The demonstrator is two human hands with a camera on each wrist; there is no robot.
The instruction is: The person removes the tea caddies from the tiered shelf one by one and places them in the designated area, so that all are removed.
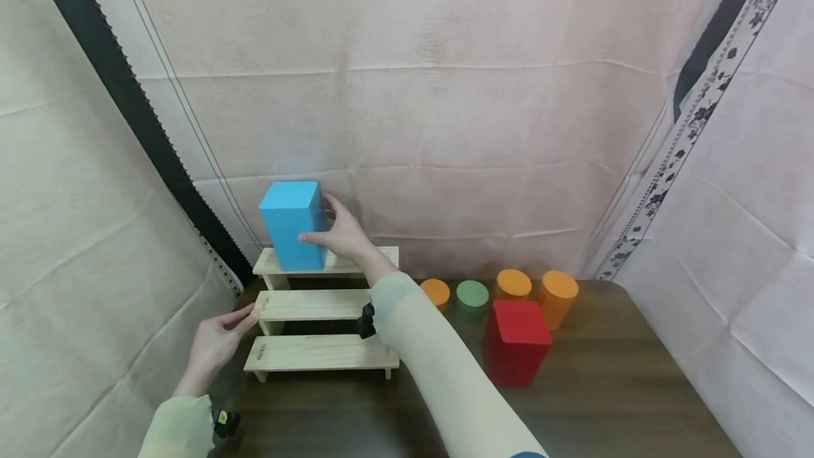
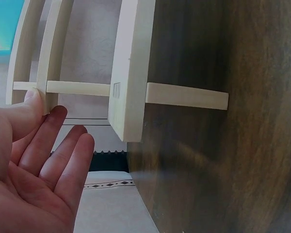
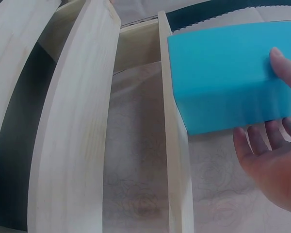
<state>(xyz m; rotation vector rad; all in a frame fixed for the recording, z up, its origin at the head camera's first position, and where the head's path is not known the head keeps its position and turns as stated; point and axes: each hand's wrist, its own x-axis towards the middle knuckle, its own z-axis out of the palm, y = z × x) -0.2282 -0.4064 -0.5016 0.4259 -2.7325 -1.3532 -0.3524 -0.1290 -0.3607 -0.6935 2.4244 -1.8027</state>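
Observation:
A blue rectangular block (image 1: 294,226) stands upright at the left part of the top tier of a three-tier wooden step shelf (image 1: 318,353). My right hand (image 1: 346,233) grips the block from its right side, thumb on one face and fingers round the back. In the right wrist view, the lower end of the blue block (image 3: 223,77) meets the top tier. My left hand (image 1: 215,345) pinches the left end of the middle tier. The left wrist view shows the thumb (image 2: 31,104) on that tier's end and the other fingers loosely spread.
To the right of the shelf stand a red rectangular block (image 1: 516,345), a green cylinder (image 1: 472,295) and several orange cylinders (image 1: 559,295). All stand on a dark wooden table (image 1: 610,387). Pale cloth hangs behind (image 1: 445,161) and at both sides.

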